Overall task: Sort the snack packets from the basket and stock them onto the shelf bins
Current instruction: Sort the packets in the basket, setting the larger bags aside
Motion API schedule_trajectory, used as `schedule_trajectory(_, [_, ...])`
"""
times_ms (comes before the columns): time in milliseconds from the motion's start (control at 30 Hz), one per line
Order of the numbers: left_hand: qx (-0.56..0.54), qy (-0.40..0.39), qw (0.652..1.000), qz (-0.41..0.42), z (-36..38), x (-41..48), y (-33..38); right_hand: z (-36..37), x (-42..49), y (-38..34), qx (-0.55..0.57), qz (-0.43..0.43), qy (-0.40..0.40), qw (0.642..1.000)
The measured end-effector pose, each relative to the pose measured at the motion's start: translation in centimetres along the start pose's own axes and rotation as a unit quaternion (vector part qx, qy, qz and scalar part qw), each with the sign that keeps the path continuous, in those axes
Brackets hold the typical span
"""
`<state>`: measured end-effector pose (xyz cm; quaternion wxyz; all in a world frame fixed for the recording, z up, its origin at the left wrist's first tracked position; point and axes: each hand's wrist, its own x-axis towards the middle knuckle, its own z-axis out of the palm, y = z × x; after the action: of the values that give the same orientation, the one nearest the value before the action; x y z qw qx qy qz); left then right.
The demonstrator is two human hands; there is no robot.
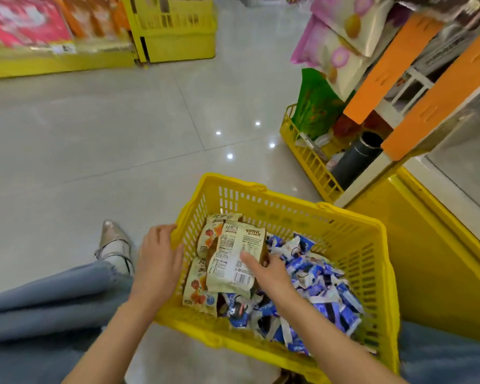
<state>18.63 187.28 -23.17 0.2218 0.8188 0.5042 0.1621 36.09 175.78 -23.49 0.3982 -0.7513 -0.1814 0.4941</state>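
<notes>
A yellow plastic basket sits on the floor in front of me. Inside lie several small blue-and-white snack packets on the right and a few beige packets with fruit pictures on the left. My right hand grips one beige packet by its right edge, its printed back turned up and tilted above the others. My left hand holds the basket's left rim with its fingers curled over the edge.
A yellow wire shelf bin with a green bag and a dark cylinder stands at the right, under an orange-and-yellow shelf unit with pink packs. Another yellow shelf runs along the far left. Grey tiled floor lies between. My knees flank the basket.
</notes>
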Motion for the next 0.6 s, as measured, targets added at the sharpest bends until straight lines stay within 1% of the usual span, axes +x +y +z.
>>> schedule_trajectory(67, [-0.035,-0.06,0.993,-0.094,0.2,-0.4,-2.3,3.3,0.6,0.5,-0.032,0.014,-0.012,0.999])
schedule_trajectory(133, [-0.074,-0.13,0.981,-0.126,1.2,-0.9,-2.7,5.1,1.2,1.3,-0.058,0.022,-0.004,0.998])
schedule_trajectory(200, [-0.09,-0.132,0.98,-0.119,1.7,-1.3,-3.5,7.1,1.7,1.8,-0.069,0.029,0.015,0.997])
schedule_trajectory(267, [-0.096,-0.115,0.983,-0.109,1.9,-1.4,-3.9,8.3,1.9,2.4,-0.084,0.017,0.037,0.996])
schedule_trajectory(300, [-0.104,-0.109,0.983,-0.103,2.0,-1.4,-4.0,8.5,2.0,2.7,-0.094,0.008,0.036,0.995])
schedule_trajectory(333, [-0.114,-0.106,0.983,-0.097,2.0,-1.3,-4.2,8.5,2.0,3.1,-0.104,0.002,0.022,0.994])
schedule_trajectory(400, [-0.122,-0.103,0.983,-0.087,2.1,-1.3,-4.4,7.8,2.0,3.8,-0.16,-0.005,-0.042,0.986])
schedule_trajectory(433, [-0.121,-0.101,0.984,-0.085,2.3,-1.3,-4.5,7.1,2.0,4.0,-0.221,-0.016,-0.078,0.972])
schedule_trajectory(467, [-0.12,-0.098,0.984,-0.086,2.4,-1.2,-4.6,6.3,2.1,4.1,-0.292,-0.035,-0.1,0.95])
schedule_trajectory(500, [-0.119,-0.096,0.984,-0.087,2.5,-1.2,-4.6,5.5,2.2,4.1,-0.36,-0.066,-0.094,0.926])
schedule_trajectory(567, [-0.125,-0.092,0.984,-0.088,2.7,-1.1,-4.7,4.0,2.5,4.1,-0.45,-0.145,-0.02,0.881])
schedule_trajectory(600, [-0.13,-0.091,0.984,-0.087,2.7,-1.1,-4.7,3.3,2.6,4.1,-0.467,-0.169,0.006,0.868])
